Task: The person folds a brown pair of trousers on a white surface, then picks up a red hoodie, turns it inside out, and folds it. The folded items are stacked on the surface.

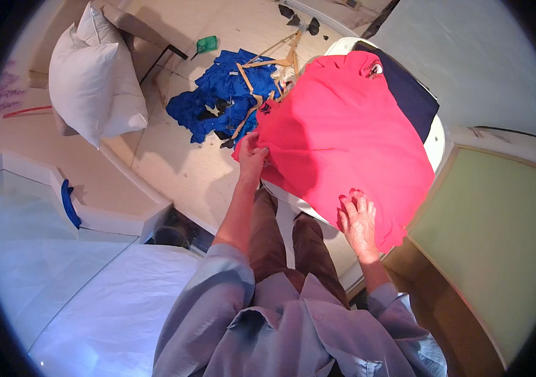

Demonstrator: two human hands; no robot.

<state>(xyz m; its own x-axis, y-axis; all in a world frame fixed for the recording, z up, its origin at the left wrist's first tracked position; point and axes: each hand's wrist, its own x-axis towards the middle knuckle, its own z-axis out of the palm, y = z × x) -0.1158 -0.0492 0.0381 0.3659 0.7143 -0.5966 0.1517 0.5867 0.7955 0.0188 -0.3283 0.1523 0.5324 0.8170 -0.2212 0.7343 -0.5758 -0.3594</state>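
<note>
A red cloth garment with small dark printed patches is spread over a white round-edged table before me. My left hand pinches the garment's left edge between thumb and fingers. My right hand rests on its near part with the fingers spread, palm down. Under the garment at the far right lies a folded dark navy cloth. What else lies beneath the red fabric is hidden.
On the floor beyond lie blue clothing, wooden hangers, black scraps and a small green net. White pillows sit on a seat at left. A glass-topped ledge and a pale green panel flank me.
</note>
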